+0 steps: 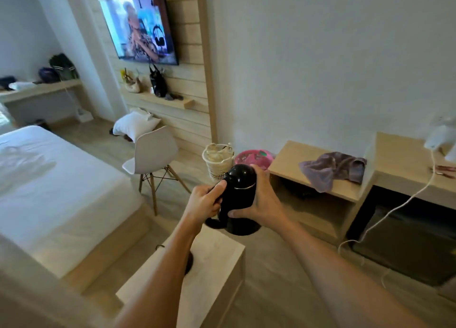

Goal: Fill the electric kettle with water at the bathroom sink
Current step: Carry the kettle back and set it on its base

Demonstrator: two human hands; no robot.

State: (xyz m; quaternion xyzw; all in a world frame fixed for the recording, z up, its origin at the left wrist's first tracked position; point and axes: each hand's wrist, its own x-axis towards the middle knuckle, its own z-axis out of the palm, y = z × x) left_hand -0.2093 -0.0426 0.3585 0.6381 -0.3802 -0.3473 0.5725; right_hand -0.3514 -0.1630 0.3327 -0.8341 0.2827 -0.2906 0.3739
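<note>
The black electric kettle (238, 199) is held upright in the air above a pale bedside stand (209, 273). Its handle is gripped by the left hand (206, 202), while its body is clasped from the other side by the right hand (261, 199).

1. My left hand (206, 200) wraps the handle of the glossy black electric kettle (238, 199), so most of that handle is hidden from me.
2. My right hand (260, 199) covers the kettle's far side.
3. My left forearm hides most of the dark round base (189, 262) on the pale wooden side table (217, 258) at lower centre.
4. The white appliance (441, 136) at the right edge is blurred and cut off.
5. The items on the wooden wall shelf (170, 102) are too small to identify.
</note>
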